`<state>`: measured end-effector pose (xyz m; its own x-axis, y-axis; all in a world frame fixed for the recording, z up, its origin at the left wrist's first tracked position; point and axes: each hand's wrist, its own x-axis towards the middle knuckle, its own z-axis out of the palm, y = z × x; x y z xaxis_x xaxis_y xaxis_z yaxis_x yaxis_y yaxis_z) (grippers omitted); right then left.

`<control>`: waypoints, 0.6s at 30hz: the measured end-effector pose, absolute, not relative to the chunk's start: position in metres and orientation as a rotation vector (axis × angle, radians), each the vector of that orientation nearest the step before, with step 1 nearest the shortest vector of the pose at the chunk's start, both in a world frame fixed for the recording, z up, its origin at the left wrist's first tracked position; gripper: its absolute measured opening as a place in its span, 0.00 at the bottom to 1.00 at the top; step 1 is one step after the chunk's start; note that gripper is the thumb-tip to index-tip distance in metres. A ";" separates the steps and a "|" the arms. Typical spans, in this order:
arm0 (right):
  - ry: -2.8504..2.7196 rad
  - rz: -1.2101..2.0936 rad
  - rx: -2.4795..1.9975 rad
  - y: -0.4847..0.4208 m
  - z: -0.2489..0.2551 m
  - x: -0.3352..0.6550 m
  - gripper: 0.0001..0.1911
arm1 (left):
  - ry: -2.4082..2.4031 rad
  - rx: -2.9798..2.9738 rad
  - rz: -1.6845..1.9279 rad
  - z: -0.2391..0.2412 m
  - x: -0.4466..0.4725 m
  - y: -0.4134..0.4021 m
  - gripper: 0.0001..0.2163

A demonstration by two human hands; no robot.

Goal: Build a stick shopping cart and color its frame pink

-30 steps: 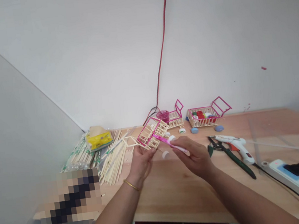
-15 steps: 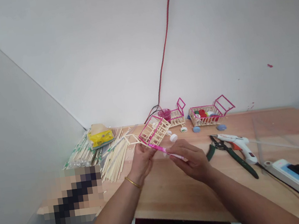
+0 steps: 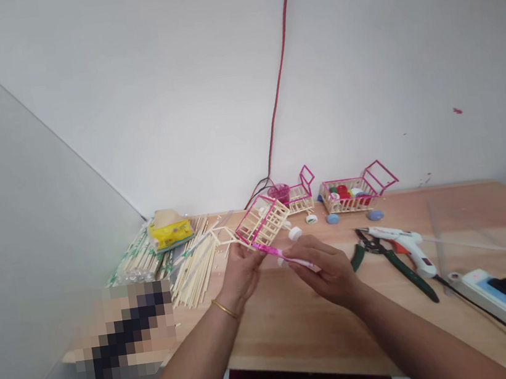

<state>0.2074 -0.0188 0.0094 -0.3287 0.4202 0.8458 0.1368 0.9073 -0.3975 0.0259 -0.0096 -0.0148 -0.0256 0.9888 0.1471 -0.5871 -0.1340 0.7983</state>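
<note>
My left hand [image 3: 240, 275] is closed on the lower edge of a small cart of bamboo sticks [image 3: 264, 222], held tilted above the table. Its rim sticks are painted magenta, while the side bars and the handle frame at left are bare wood. White bottle caps serve as its wheels. My right hand [image 3: 323, 267] pinches a slim white brush [image 3: 297, 258], its head smeared pink. The brush head meets the cart's near edge, close to my left fingertips. The fingers partly hide the brush's handle.
Behind stand a cup of magenta paint [image 3: 279, 193], a smaller cart [image 3: 301, 199] and a cart filled with bottle caps [image 3: 347, 196]. Sticks [image 3: 194, 278] and a yellow packet [image 3: 170, 233] lie left. Green-handled pliers [image 3: 382, 253], a glue gun [image 3: 404, 244] and a power strip [image 3: 505, 299] lie right.
Very little differs. The brush head and my right hand have shifted slightly to the right along the cart's near edge; both hands keep their hold.
</note>
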 end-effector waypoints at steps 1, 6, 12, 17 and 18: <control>-1.907 0.307 -0.410 -0.019 0.009 0.207 0.18 | 0.643 0.844 1.533 -0.015 0.026 -0.009 0.27; -1.914 0.305 -0.414 -0.018 0.008 0.207 0.18 | 0.638 0.869 1.548 -0.016 0.026 -0.008 0.26; -1.901 0.282 -0.416 -0.019 0.011 0.207 0.18 | 0.639 0.944 1.519 -0.013 0.026 -0.007 0.24; -1.897 0.272 -0.443 -0.019 0.013 0.208 0.16 | 0.750 0.966 1.575 -0.015 0.022 -0.005 0.23; -1.893 0.272 -0.452 -0.019 0.013 0.208 0.16 | 0.764 0.961 1.583 -0.016 0.021 -0.005 0.25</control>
<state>0.2080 -0.0190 0.0127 -0.3108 0.4341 0.8455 0.1786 0.9004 -0.3966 0.0212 -0.0050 -0.0157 -0.0924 0.9771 0.1915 -0.4578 -0.2125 0.8633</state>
